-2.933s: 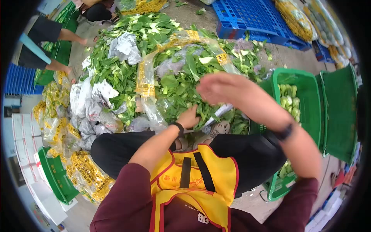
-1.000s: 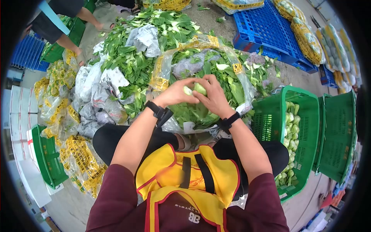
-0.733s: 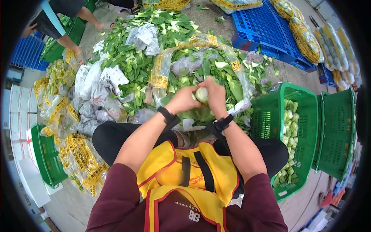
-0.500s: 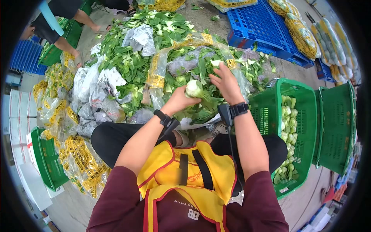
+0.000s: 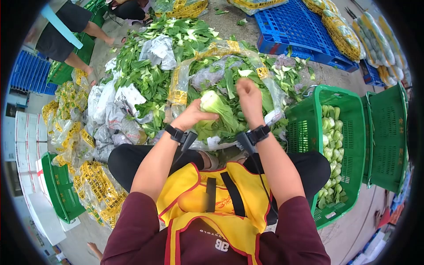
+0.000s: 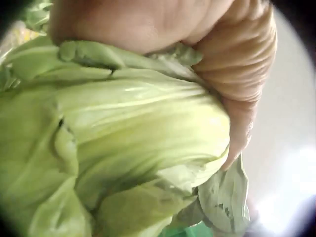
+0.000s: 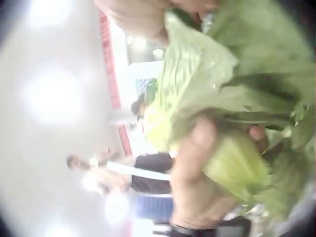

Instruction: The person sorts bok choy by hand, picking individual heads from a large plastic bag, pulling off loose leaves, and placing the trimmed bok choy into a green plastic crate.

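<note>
While the left hand (image 5: 192, 115) grips bok choy (image 5: 216, 106) left of the crate (image 5: 304, 128), the right hand (image 5: 250, 100), hold unclear, could tear it by tugging.

Grey floor (image 5: 227, 22); blue pallet (image 5: 300, 31) at upper right; white boxes (image 5: 30, 132) at left; bright lights (image 7: 54, 96) in the right wrist view

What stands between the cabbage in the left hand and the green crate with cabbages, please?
The right hand is beside the cabbage, toward the crate; past it come the plastic bag's edge and the crate's near wall. Nothing visible separates the left hand from the cabbage: it grips it.
</note>
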A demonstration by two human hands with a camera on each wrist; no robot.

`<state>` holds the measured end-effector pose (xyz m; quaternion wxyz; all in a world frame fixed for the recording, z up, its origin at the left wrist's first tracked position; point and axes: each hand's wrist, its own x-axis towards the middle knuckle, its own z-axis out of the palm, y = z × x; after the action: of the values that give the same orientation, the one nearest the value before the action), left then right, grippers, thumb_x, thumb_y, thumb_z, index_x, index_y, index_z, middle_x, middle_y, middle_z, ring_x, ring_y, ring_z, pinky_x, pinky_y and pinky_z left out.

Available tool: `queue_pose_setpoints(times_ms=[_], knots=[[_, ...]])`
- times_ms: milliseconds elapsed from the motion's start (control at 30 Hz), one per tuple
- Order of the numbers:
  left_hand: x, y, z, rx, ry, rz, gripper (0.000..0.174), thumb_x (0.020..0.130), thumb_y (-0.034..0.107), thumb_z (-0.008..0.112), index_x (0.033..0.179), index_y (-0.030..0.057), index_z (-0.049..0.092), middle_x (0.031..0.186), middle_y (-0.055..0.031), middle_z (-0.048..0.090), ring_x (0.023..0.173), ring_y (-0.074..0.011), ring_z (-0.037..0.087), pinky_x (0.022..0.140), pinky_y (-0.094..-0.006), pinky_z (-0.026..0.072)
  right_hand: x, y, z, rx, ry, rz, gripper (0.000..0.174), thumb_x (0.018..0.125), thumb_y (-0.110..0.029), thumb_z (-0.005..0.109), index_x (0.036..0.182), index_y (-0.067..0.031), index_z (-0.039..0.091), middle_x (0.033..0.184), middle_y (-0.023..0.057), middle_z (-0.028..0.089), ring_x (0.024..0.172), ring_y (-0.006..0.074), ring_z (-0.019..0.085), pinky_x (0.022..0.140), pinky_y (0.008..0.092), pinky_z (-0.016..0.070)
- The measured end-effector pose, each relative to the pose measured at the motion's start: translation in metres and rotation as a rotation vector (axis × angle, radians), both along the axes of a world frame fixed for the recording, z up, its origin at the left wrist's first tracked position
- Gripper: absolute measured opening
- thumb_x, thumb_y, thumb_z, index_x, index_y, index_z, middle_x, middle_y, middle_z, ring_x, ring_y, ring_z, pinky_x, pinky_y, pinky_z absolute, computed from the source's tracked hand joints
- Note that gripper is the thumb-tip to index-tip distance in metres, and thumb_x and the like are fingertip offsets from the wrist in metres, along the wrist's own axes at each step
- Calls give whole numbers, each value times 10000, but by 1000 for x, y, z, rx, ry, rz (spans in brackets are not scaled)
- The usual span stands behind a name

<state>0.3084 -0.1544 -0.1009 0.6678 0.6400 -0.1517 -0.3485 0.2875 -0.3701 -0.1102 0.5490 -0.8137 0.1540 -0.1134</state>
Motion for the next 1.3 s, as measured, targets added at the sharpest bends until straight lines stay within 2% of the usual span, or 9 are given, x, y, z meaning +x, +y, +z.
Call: queue_pose_setpoints(times_ms=[67, 133, 233, 367, 500, 700, 833, 1033, 1300], knots=[[-1, 2, 4, -77, 144, 45, 430, 770, 119, 797, 1150, 0, 637, 1039, -20, 686, 924, -115, 630, 854, -275, 492, 2, -3, 1, -539, -164, -67, 544, 903, -265, 666, 1323, 46, 516, 1254, 203, 612, 1057, 227, 615, 921, 372, 477], [2, -4, 9, 40, 55, 37, 445, 782, 120, 789, 1175, -2, 622, 1051, -31, 685, 930, -121, 638, 863, -278, 495, -4, -9, 14, 145, -61, 268, 700, 875, -265, 699, 1429, 20, 381, 1336, 209, 548, 1184, 253, 560, 999, 392, 432], [5, -15, 13, 225, -177, -57, 501, 806, 135, 780, 1245, -3, 581, 1066, -51, 677, 922, -121, 649, 858, -272, 502, -13, 8, 33, 104, 71, 600, 675, 870, -248, 706, 1405, 34, 406, 1279, 196, 589, 1176, 257, 584, 1006, 355, 441], [8, -9, 27, -29, 29, 109, 490, 880, 176, 726, 1294, -1, 532, 1070, -72, 669, 907, -130, 664, 804, -252, 519, -16, -10, 16, 1059, 118, 442, 470, 914, -220, 670, 1296, 13, 527, 1182, 105, 648, 1040, 190, 641, 921, 354, 504], [27, 5, 21, -183, 202, 449, 323, 971, 305, 625, 1131, 26, 593, 998, -126, 689, 873, -187, 684, 755, -308, 559, -17, -16, -5, 1282, 107, 331, 375, 926, -285, 649, 1189, -21, 613, 1159, 66, 654, 1024, 183, 644, 928, 352, 501], [32, 5, 27, -242, 187, 701, 489, 1025, 477, 441, 1057, 16, 601, 919, -126, 689, 811, -216, 682, 705, -324, 558, -22, -16, 41, 1115, 119, 444, 415, 926, -329, 636, 1198, -16, 620, 1104, 65, 680, 1008, 168, 647, 887, 303, 508], [19, -16, 39, -449, 299, 539, 551, 1035, 481, 350, 1273, 5, 491, 1180, -172, 606, 1112, -284, 588, 988, -422, 463, -19, 7, 45, 740, -34, 478, 416, 888, -234, 691, 1220, 1, 605, 1117, 50, 673, 1011, 148, 636, 900, 290, 497], [-7, -39, 58, -669, 369, 344, 589, 972, 302, 381, 1449, -41, 337, 1419, -178, 452, 1340, -290, 418, 1162, -409, 269, -27, -2, 42, 1278, 1, 568, 751, 873, -115, 662, 1528, -88, 296, 1390, 85, 510, 1246, 181, 517, 1018, 341, 441], [-19, -98, 110, -236, -543, 247, 655, 1050, 451, 263, 1504, -20, 290, 1584, -152, 271, 1476, -268, 217, 1209, -389, 114, -46, -44, 116, 915, -206, 505, 601, 828, -121, 742, 1369, -39, 494, 1209, 31, 637, 1143, 138, 555, 1013, 298, 405]])
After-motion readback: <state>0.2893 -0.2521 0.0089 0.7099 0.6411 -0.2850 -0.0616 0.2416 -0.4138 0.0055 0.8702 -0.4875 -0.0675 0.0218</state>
